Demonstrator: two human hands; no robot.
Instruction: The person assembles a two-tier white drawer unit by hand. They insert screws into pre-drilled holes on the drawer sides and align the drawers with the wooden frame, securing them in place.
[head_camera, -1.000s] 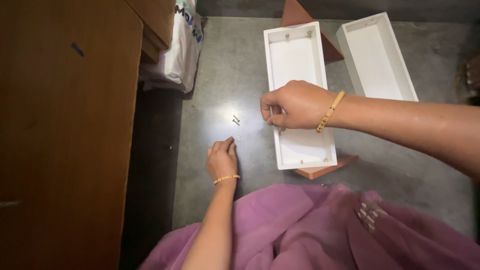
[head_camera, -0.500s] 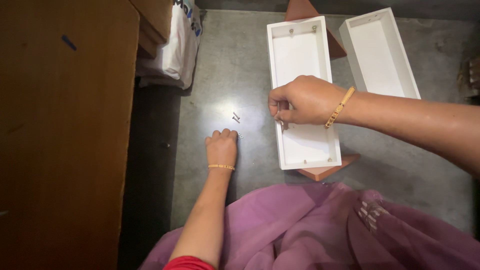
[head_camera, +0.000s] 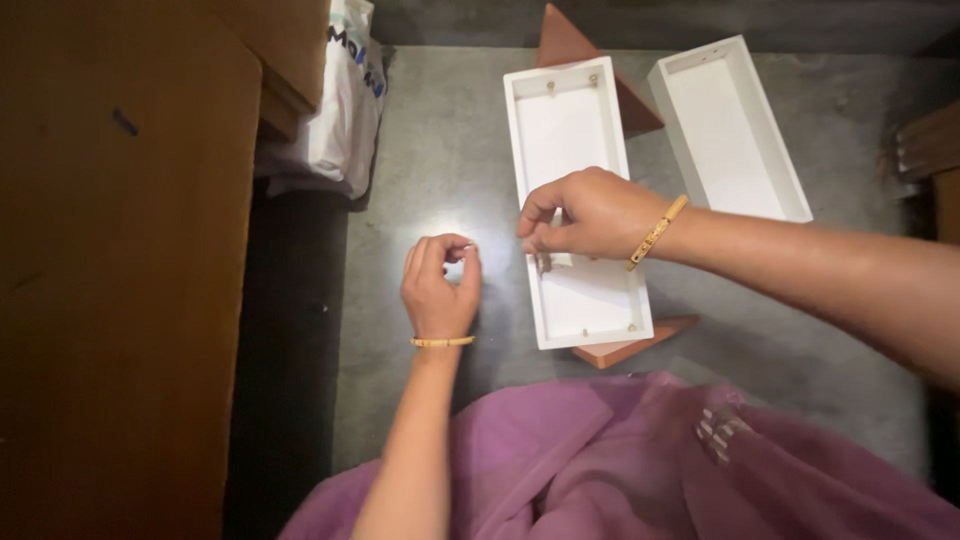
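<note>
My left hand (head_camera: 440, 285) rests on the grey floor (head_camera: 430, 150), thumb and forefinger pinched together at the spot where two small screws lay; the screws themselves are hidden by the fingers. My right hand (head_camera: 590, 215) reaches in from the right and sits over the left wall of a long white open box (head_camera: 565, 120). Its fingertips are pinched on a small metal screw (head_camera: 545, 263) at the box's edge. Small screws stand in the box's corners. Both wrists wear thin gold bangles.
A second white open box (head_camera: 730, 130) lies to the right. Brown triangular wooden pieces (head_camera: 570, 40) stick out from under the near box. A tall wooden cabinet (head_camera: 120, 250) fills the left, with a white plastic bag (head_camera: 340, 110) beside it. Purple cloth (head_camera: 620, 470) covers my lap.
My left hand slid forward along the floor to the two small screws and closed its fingers over them. My right hand stayed at the box's left wall.
</note>
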